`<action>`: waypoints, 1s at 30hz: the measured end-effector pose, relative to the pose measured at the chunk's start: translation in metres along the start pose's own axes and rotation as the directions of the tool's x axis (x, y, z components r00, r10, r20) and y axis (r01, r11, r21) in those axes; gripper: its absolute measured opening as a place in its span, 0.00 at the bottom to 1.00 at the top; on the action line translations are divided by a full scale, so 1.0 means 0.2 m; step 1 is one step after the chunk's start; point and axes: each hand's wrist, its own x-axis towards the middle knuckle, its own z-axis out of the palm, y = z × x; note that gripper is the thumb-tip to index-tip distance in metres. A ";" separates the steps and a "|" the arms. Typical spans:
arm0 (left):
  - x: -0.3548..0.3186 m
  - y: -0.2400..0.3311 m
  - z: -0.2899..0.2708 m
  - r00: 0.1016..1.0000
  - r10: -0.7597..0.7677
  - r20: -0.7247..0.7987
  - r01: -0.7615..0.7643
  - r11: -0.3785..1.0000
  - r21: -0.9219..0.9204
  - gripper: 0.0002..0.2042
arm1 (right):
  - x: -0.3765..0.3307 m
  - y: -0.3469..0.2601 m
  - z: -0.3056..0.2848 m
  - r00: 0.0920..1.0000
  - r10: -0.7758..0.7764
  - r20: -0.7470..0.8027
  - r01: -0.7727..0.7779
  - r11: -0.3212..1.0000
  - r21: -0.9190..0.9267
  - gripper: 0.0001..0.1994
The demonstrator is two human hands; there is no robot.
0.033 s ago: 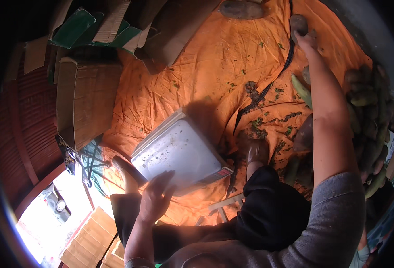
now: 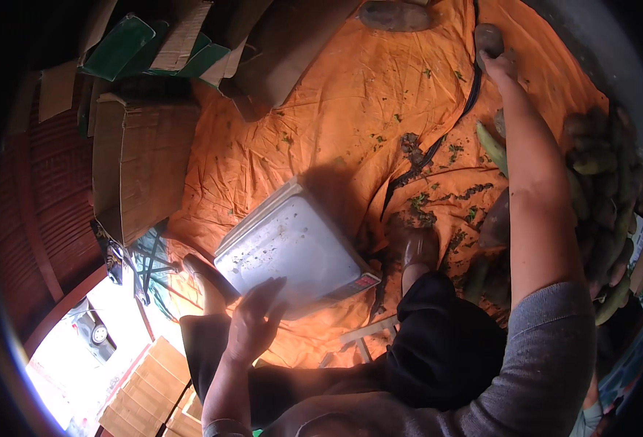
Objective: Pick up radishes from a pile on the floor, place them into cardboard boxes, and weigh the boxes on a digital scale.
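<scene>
My right arm reaches to the far right, where my right hand point(image 2: 501, 67) has its fingers closed on the near end of an oval grey-brown vegetable point(image 2: 488, 36), perhaps a gourd or tuber. The vegetable lies on an orange tarp point(image 2: 358, 95). My left hand point(image 2: 256, 322) is open and holds nothing, fingers stretched out over the near edge of a flat-topped scale point(image 2: 292, 244). Dark specks of dirt mark its pale metal platform. Whether the left fingers touch the scale, I cannot tell.
Several long green and brown gourds point(image 2: 602, 189) are heaped at the right. A large oval vegetable point(image 2: 394, 15) lies at the far edge. Cardboard boxes point(image 2: 143, 164) stand at the left. A dark strip point(image 2: 469, 102) and leafy scraps cross the tarp. My shod foot point(image 2: 418, 247) rests beside the scale.
</scene>
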 end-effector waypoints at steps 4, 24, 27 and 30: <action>0.03 -0.02 -0.01 1.000 -0.020 0.011 0.020 0.999 0.026 0.17 | 0.00 -0.08 0.13 1.000 0.013 -0.001 -0.012 0.970 -0.243 0.55; -0.18 -0.01 0.06 0.998 -0.054 0.027 0.053 0.998 0.030 0.17 | -2.19 1.46 -0.88 0.863 0.084 0.498 -0.355 0.802 0.480 0.32; -0.18 0.02 0.07 0.998 -0.048 0.033 0.048 0.999 0.007 0.17 | -2.76 1.77 -0.81 0.880 0.286 0.380 -0.433 0.812 0.392 0.35; -0.18 0.04 0.05 0.999 -0.036 0.033 0.036 0.999 -0.009 0.16 | -3.03 2.03 -0.56 0.868 0.421 0.265 -0.497 0.705 0.506 0.34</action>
